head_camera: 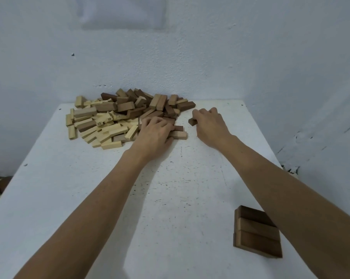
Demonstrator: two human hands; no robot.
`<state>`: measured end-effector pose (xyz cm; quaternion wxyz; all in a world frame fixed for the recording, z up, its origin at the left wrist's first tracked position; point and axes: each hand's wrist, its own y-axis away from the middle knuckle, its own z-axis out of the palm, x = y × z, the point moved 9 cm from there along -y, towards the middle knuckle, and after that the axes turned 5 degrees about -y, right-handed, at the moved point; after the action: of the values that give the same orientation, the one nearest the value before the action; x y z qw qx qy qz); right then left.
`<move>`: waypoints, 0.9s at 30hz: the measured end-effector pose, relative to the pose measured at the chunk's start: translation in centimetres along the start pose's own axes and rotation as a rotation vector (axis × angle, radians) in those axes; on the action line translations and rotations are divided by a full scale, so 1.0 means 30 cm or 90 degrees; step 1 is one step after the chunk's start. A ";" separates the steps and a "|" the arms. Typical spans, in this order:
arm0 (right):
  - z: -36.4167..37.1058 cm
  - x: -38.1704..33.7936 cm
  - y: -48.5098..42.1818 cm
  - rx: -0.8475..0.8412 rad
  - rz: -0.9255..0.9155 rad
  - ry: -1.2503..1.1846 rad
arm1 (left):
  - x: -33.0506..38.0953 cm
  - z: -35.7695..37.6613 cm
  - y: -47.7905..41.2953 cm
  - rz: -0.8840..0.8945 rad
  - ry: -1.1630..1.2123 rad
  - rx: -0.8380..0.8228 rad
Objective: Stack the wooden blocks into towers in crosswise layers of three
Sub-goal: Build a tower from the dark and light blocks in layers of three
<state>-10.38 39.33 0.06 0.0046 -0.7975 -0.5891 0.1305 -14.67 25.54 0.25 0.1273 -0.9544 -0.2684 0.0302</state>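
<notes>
The pile of wooden blocks lies loose at the far side of the white table, left of centre and close against the wall. Pale blocks fill its left and near part, darker brown ones its far and right part. A few pale numbered blocks show printed figures near the pile's middle. At the near right of the table, well apart from the pile, a layer of three dark blocks lies flat, the blocks side by side and touching, partly covered by the right forearm that passes over its right edge.

The left hand rests palm down on the near right edge of the pile, fingers bent over brown blocks there; whether it grips one cannot be told. Two brown blocks lie flat just beside its fingertips, one behind the other. The right hand is just right of the pile, its fingers curled, pinching a single dark block whose end sticks out on the hand's left side, low over the table. Both bare forearms reach in from the near edge
</notes>
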 end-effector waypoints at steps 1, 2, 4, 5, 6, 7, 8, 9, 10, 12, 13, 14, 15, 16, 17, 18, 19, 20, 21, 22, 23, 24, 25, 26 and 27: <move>-0.008 -0.004 0.014 0.005 -0.002 0.013 | 0.006 0.000 0.009 -0.002 -0.005 -0.002; -0.014 -0.007 0.027 0.007 -0.004 0.023 | 0.012 0.002 0.019 -0.003 -0.007 -0.004; -0.013 -0.003 0.055 -0.001 -0.002 0.007 | 0.032 0.001 0.041 0.001 -0.005 -0.006; -0.009 0.005 0.067 -0.013 0.008 -0.029 | 0.041 0.000 0.051 0.003 -0.003 -0.008; -0.003 0.012 0.081 -0.027 0.017 -0.075 | 0.048 0.001 0.064 0.004 -0.001 -0.013; 0.000 0.014 0.094 -0.037 0.018 -0.114 | 0.054 0.000 0.079 0.006 0.002 -0.016; 0.001 0.008 0.108 -0.045 0.012 -0.142 | 0.061 -0.003 0.097 0.009 0.010 -0.017; 0.001 -0.004 0.124 -0.053 0.005 -0.163 | 0.068 -0.010 0.117 0.011 0.021 -0.014; 0.000 -0.021 0.140 -0.061 -0.003 -0.188 | 0.073 -0.018 0.139 0.012 0.030 -0.013; 0.002 -0.063 0.178 -0.088 -0.010 -0.238 | 0.080 -0.035 0.189 0.008 0.047 -0.020; 0.004 -0.087 0.198 -0.101 -0.012 -0.255 | 0.081 -0.043 0.217 0.003 0.057 -0.024; 0.004 -0.111 0.216 -0.114 -0.016 -0.263 | 0.080 -0.051 0.246 0.000 0.068 -0.027; 0.003 -0.138 0.236 -0.123 -0.023 -0.264 | 0.079 -0.060 0.276 -0.004 0.080 -0.029; 0.001 -0.165 0.254 -0.128 -0.030 -0.265 | 0.076 -0.070 0.307 -0.008 0.093 -0.028; -0.002 -0.191 0.272 -0.132 -0.037 -0.266 | 0.072 -0.080 0.336 -0.012 0.103 -0.024; -0.002 -0.218 0.291 -0.139 -0.043 -0.268 | 0.067 -0.088 0.365 -0.017 0.109 -0.022; -0.003 -0.248 0.311 -0.148 -0.050 -0.269 | 0.064 -0.095 0.393 -0.023 0.109 -0.022; -0.003 -0.280 0.330 -0.161 -0.061 -0.267 | 0.061 -0.103 0.420 -0.028 0.110 -0.020; -0.002 -0.315 0.351 -0.177 -0.074 -0.263 | 0.060 -0.111 0.447 -0.030 0.114 -0.018; 0.000 -0.347 0.372 -0.192 -0.085 -0.254 | 0.061 -0.121 0.474 -0.032 0.122 -0.014; -0.001 -0.376 0.393 -0.205 -0.094 -0.245 | 0.061 -0.129 0.502 -0.035 0.134 -0.010; -0.001 -0.400 0.416 -0.213 -0.100 -0.238 | 0.062 -0.135 0.531 -0.038 0.151 -0.004; -0.002 -0.421 0.437 -0.216 -0.104 -0.233 | 0.062 -0.141 0.560 -0.042 0.172 0.006; -0.001 -0.438 0.457 -0.212 -0.105 -0.230 | 0.059 -0.142 0.587 -0.051 0.194 0.016; 0.002 -0.452 0.477 -0.203 -0.104 -0.227 | 0.055 -0.144 0.612 -0.066 0.214 0.022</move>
<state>-0.66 22.17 0.45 -0.2150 -0.7024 -0.6559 0.1735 -3.46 10.30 -0.33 0.1885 -0.9284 -0.2920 -0.1316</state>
